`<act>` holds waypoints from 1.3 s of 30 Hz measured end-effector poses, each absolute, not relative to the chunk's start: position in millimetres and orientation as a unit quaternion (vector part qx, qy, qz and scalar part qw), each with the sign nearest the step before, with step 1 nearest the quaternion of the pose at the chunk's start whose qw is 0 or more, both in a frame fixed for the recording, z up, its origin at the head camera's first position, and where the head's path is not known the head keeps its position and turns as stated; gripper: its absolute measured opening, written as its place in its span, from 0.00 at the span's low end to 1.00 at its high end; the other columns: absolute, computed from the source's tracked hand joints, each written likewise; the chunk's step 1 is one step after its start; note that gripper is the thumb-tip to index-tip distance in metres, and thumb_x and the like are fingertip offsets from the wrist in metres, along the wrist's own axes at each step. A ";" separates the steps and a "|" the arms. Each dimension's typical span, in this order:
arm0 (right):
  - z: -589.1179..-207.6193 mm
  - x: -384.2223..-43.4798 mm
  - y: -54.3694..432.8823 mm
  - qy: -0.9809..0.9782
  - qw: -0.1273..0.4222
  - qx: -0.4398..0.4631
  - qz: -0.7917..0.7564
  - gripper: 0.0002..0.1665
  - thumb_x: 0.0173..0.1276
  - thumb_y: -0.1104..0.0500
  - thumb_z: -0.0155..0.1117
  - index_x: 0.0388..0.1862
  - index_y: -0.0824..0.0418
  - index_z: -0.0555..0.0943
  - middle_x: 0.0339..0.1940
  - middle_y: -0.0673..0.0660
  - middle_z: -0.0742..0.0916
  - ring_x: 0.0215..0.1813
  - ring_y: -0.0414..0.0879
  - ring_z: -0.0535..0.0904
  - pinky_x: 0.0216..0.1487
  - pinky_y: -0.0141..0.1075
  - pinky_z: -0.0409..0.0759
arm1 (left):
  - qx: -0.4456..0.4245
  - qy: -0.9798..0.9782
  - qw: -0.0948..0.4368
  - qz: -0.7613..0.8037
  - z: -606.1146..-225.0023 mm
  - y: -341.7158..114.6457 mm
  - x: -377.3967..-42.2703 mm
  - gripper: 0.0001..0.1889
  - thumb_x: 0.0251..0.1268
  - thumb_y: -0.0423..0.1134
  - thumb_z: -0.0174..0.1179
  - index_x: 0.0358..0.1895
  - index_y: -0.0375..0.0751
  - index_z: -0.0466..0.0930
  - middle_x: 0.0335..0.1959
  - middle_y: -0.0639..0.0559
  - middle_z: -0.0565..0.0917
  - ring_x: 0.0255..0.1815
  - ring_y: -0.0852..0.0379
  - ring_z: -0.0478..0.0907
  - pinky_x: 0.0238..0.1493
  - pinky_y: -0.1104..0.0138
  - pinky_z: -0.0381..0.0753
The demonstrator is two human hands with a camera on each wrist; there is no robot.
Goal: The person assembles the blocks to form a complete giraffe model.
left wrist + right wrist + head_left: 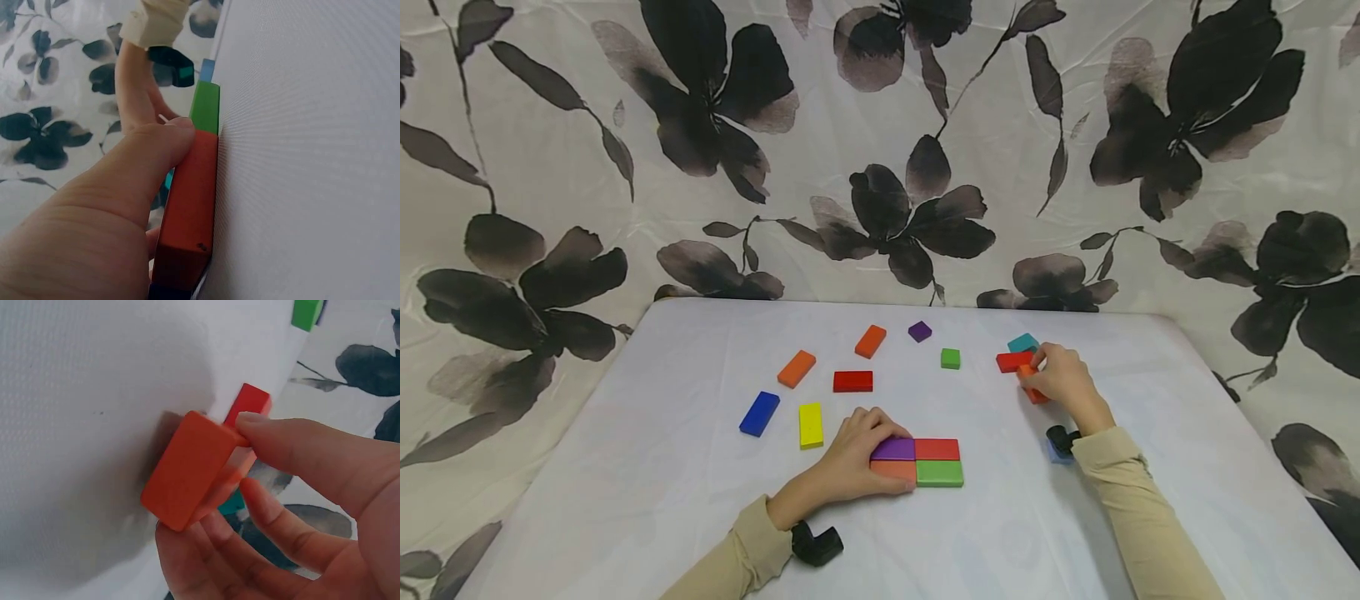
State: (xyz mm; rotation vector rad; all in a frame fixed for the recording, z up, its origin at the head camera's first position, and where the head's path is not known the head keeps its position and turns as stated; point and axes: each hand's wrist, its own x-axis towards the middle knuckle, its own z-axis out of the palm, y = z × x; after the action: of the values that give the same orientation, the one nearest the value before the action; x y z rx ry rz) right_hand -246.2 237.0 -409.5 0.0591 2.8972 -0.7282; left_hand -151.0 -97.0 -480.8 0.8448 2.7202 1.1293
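Observation:
Four-sided and flat, a group of blocks lies near the table's front middle: a purple block (892, 450) and a red block (937, 450) behind, an orange block (892, 472) and a green block (939, 474) in front. My left hand (853, 454) grips the group's left end, thumb along the orange block's front side (190, 194) and fingers at the purple one's back. To the right, my right hand (1063, 379) pinches another orange block (187, 472) between thumb and fingers, tilted. Close behind it are a red block (1013, 362) and a teal block (1023, 342).
Left of centre lie a blue block (760, 414), a yellow block (811, 426), a red block (853, 382) and two orange blocks (796, 368). Farther back are a purple block (920, 332) and a small green block (951, 358). A light blue block (1060, 454) sits partly under my right wrist.

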 end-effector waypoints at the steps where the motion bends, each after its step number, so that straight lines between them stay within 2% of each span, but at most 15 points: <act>1: -408.3 -245.4 237.1 0.966 0.074 0.018 -0.247 0.20 0.62 0.56 0.70 0.43 0.70 0.75 0.36 0.65 0.80 0.36 0.57 0.75 0.31 0.40 0.76 | 0.276 0.887 0.038 0.369 -481.0 -97.0 -151.0 0.28 0.49 0.58 0.73 0.55 0.57 0.79 0.47 0.64 0.71 0.53 0.61 0.61 0.50 0.61 0.64; 10: -392.7 -230.5 230.3 0.961 0.049 -0.015 -0.270 0.27 0.62 0.56 0.68 0.56 0.71 0.77 0.39 0.67 0.83 0.39 0.58 0.77 0.33 0.40 0.79 | 0.272 0.886 0.042 0.372 -481.6 -96.4 -151.0 0.28 0.49 0.59 0.73 0.54 0.58 0.79 0.47 0.64 0.70 0.53 0.61 0.61 0.50 0.60 0.65; 13: -386.6 -220.5 224.0 0.959 0.045 -0.032 -0.279 0.27 0.63 0.57 0.69 0.57 0.71 0.78 0.40 0.67 0.83 0.40 0.57 0.77 0.32 0.39 0.79 | 0.272 0.886 0.043 0.373 -481.6 -96.5 -150.8 0.28 0.49 0.59 0.73 0.54 0.58 0.79 0.47 0.64 0.70 0.53 0.61 0.61 0.51 0.60 0.65; 18: -375.6 -199.1 212.0 0.952 0.034 -0.058 -0.299 0.25 0.63 0.57 0.71 0.55 0.71 0.79 0.39 0.64 0.83 0.39 0.55 0.77 0.31 0.37 0.80 | 0.273 0.886 0.044 0.373 -481.6 -96.8 -150.7 0.28 0.49 0.59 0.73 0.55 0.58 0.79 0.48 0.64 0.70 0.53 0.61 0.61 0.51 0.60 0.65; 26: -367.1 -162.6 189.4 0.948 0.041 -0.092 -0.301 0.21 0.60 0.58 0.74 0.48 0.67 0.81 0.31 0.56 0.82 0.34 0.49 0.76 0.29 0.35 0.78 | 0.272 0.887 0.047 0.370 -480.5 -96.6 -150.5 0.28 0.49 0.59 0.73 0.55 0.58 0.79 0.48 0.63 0.71 0.54 0.60 0.61 0.52 0.59 0.65; 39: -399.5 -112.6 161.0 0.930 0.142 -0.126 -0.315 0.13 0.53 0.62 0.76 0.35 0.61 0.82 0.20 0.50 0.77 0.24 0.43 0.72 0.23 0.32 0.72 | 0.280 0.888 0.031 0.364 -481.3 -96.6 -150.5 0.28 0.49 0.57 0.74 0.54 0.56 0.80 0.47 0.63 0.71 0.52 0.61 0.62 0.50 0.61 0.64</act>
State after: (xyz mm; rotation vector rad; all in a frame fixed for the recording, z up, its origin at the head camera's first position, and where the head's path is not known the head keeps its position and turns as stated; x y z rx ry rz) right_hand -112.6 161.0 -399.5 -0.3626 2.6844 -0.9082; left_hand -150.5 -96.6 -481.3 0.8634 2.7351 1.1231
